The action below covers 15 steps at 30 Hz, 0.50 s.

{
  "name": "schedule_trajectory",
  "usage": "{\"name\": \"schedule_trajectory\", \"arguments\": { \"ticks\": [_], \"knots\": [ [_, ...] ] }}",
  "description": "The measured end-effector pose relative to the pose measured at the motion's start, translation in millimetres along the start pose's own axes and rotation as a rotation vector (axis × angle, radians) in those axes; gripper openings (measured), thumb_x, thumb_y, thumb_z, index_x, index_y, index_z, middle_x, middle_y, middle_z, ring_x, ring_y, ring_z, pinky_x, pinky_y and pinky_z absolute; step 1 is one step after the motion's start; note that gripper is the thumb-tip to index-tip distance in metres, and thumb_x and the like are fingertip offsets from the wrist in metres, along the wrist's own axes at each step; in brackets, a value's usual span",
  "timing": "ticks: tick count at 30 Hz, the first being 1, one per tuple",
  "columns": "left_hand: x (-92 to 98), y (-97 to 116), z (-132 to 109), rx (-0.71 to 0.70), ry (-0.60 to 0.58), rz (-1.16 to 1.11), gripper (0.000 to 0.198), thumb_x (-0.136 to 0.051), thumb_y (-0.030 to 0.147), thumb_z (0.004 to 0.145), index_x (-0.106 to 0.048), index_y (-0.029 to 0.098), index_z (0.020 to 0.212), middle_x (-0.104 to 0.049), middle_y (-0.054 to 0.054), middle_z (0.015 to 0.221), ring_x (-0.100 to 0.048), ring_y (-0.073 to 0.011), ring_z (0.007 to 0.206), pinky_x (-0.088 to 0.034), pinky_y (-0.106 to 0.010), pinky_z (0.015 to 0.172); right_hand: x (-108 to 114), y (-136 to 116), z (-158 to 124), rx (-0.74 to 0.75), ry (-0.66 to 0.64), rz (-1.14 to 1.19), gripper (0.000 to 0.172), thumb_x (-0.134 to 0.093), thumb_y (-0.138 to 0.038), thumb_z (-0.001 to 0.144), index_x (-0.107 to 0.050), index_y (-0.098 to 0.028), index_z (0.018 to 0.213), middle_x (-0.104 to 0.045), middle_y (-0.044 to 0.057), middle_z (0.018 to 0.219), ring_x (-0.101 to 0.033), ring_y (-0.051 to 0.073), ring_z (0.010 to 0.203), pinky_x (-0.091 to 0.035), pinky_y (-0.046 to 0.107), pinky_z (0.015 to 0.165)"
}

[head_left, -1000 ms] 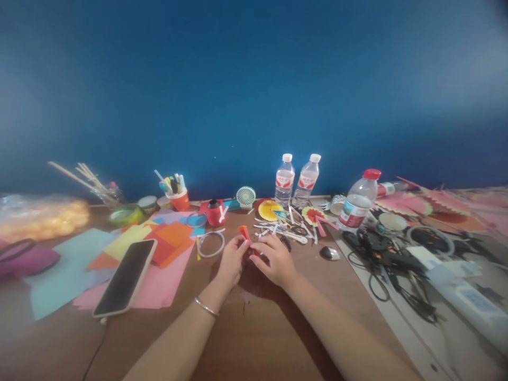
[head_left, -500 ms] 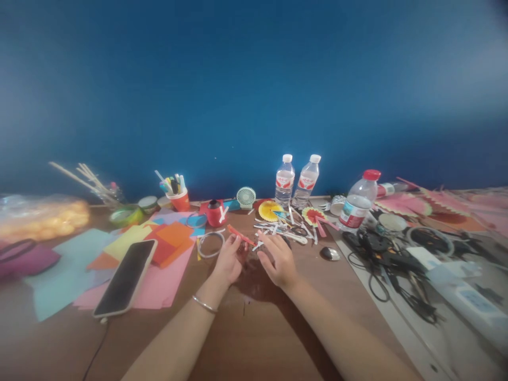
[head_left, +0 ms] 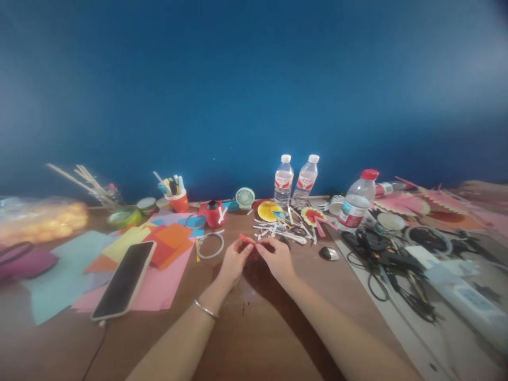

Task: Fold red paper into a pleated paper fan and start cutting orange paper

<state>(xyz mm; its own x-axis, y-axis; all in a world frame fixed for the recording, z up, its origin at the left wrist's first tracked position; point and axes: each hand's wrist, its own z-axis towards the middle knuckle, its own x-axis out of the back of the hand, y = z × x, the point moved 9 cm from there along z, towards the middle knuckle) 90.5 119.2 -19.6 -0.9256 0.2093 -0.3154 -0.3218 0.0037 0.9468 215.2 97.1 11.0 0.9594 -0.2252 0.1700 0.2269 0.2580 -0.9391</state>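
Note:
Between my two hands, over the middle of the brown table, is a small folded strip of red paper [head_left: 246, 239]. My left hand [head_left: 235, 259] pinches its left part between thumb and fingers. The fingers of my right hand [head_left: 277, 258] close on the strip's right end, their tips almost touching the left thumb. Just beyond the hands lie white paper scraps [head_left: 273, 230]. A clear ring-shaped coil [head_left: 210, 246] rests left of my left hand, and a shiny dark oval object [head_left: 329, 254] lies right of my right hand.
Coloured paper sheets [head_left: 170, 286] and a phone [head_left: 124, 280] lie on the left. Two water bottles [head_left: 283, 182], a small fan [head_left: 245, 198] and a pen cup [head_left: 178, 201] stand at the back. Tangled black cables [head_left: 397, 264] and a red-capped bottle [head_left: 357, 203] are on the right.
My right hand, earlier apart with its fingers extended, has come in and closed on the red strip. The strip now shows shorter between the fingers. Another person's hand appears at the far right.

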Motion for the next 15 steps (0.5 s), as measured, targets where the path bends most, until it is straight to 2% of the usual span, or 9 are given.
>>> {"name": "schedule_trajectory", "arguments": {
  "ticks": [4, 7, 9, 12, 15],
  "knots": [
    [3.9, 4.3, 1.7, -0.016, 0.007, 0.064, 0.025, -0.061, 0.034, 0.072, -0.057, 0.016, 0.089, -0.06, -0.002, 0.079, -0.059, -0.0143, 0.068, -0.047, -0.024, 0.06, 2.4, 9.0, 3.1, -0.065, 0.002, -0.013, 0.016, -0.057, -0.028, 0.07, -0.066, -0.015, 0.07, -0.066, 0.003, 0.064, -0.058, 0.016, 0.06, -0.045, 0.026, 0.059],
    [9.8, 14.5, 5.0, -0.063, 0.014, 0.128, 0.03, -0.056, 0.034, 0.076, -0.05, 0.019, 0.102, -0.057, -0.003, 0.091, -0.059, -0.0156, 0.081, -0.049, -0.028, 0.068, 5.0, 20.6, 5.9, -0.131, 0.011, -0.025, 0.018, -0.057, -0.029, 0.069, -0.066, -0.014, 0.068, -0.063, 0.002, 0.059, -0.055, 0.015, 0.055, -0.042, 0.025, 0.055],
    [12.2, 22.3, 7.8, -0.097, -0.009, 0.199, 0.035, -0.06, 0.03, 0.073, -0.048, 0.021, 0.105, -0.055, -0.004, 0.098, -0.057, -0.0162, 0.088, -0.048, -0.03, 0.075, 5.0, 28.0, 7.2, -0.175, 0.0, -0.028, 0.019, -0.057, -0.029, 0.067, -0.067, -0.013, 0.066, -0.062, 0.002, 0.056, -0.053, 0.014, 0.053, -0.039, 0.023, 0.052],
    [11.9, 29.5, 11.0, -0.119, -0.079, 0.332, 0.037, -0.066, 0.024, 0.067, -0.052, 0.02, 0.101, -0.056, -0.004, 0.102, -0.056, -0.017, 0.09, -0.046, -0.03, 0.078, 2.6, 35.4, 7.9, -0.228, -0.039, -0.031, 0.017, -0.057, -0.026, 0.064, -0.067, -0.013, 0.064, -0.062, 0.001, 0.054, -0.051, 0.013, 0.05, -0.037, 0.022, 0.049],
    [11.9, 33.1, 11.8, -0.125, -0.126, 0.451, 0.022, -0.061, 0.026, 0.071, -0.056, 0.018, 0.091, -0.059, -0.003, 0.091, -0.057, -0.0171, 0.083, -0.046, -0.031, 0.076, -0.1, 39.0, 7.3, -0.266, -0.079, -0.04, 0.017, -0.056, -0.024, 0.062, -0.068, -0.013, 0.064, -0.061, 0.001, 0.053, -0.049, 0.012, 0.048, -0.035, 0.022, 0.048]
  ]
}}
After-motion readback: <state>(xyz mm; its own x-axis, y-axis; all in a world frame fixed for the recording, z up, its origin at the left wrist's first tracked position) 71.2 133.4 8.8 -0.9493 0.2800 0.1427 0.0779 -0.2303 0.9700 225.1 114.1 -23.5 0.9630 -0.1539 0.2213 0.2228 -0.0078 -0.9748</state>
